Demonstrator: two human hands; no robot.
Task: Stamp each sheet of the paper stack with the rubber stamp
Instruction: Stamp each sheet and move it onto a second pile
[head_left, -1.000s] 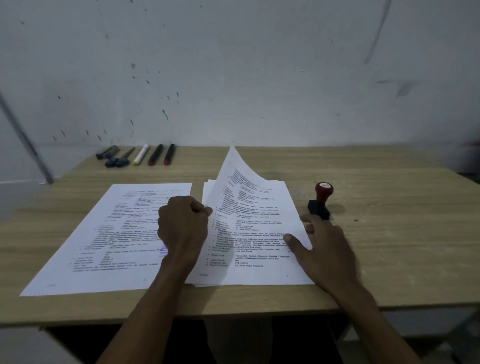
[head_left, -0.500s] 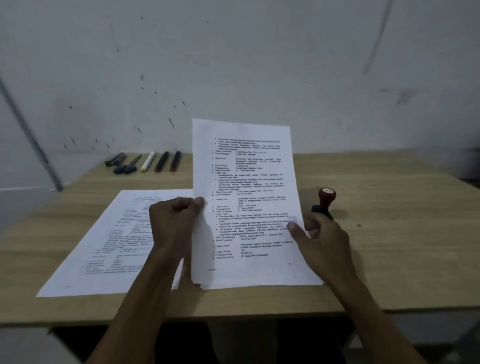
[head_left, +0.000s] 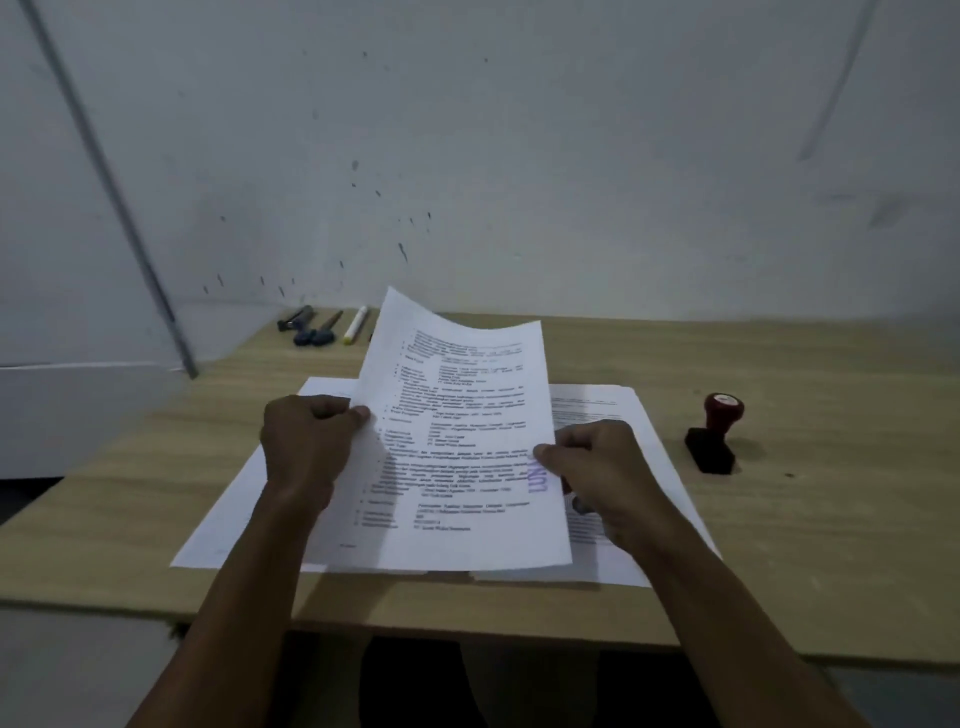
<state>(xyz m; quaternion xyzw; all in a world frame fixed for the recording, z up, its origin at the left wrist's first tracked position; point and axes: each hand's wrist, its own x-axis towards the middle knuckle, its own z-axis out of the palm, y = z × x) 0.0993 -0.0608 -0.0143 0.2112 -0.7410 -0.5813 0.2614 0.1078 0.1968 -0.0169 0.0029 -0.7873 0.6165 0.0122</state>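
I hold one printed sheet (head_left: 457, 441) lifted off the desk, tilted up and curling back at its top. My left hand (head_left: 306, 447) pinches its left edge and my right hand (head_left: 602, 467) pinches its right edge. A purple stamp mark (head_left: 537, 475) shows near the sheet's right edge, beside my right thumb. Under it lie the paper stack (head_left: 639, 431) on the right and a pile of sheets (head_left: 234, 525) on the left. The rubber stamp (head_left: 714, 434), red knob on a black base, stands by itself on the desk to the right of the stack.
The wooden desk (head_left: 805, 545) ends in a front edge close to me. Several pens and markers (head_left: 327, 327) lie at its back left, by the white wall. A grey pole (head_left: 114, 192) leans at the left.
The lifted sheet has gone from propped upright over the stack to held in both hands over the middle of the papers. My right hand left the stack and now grips the sheet's right edge.
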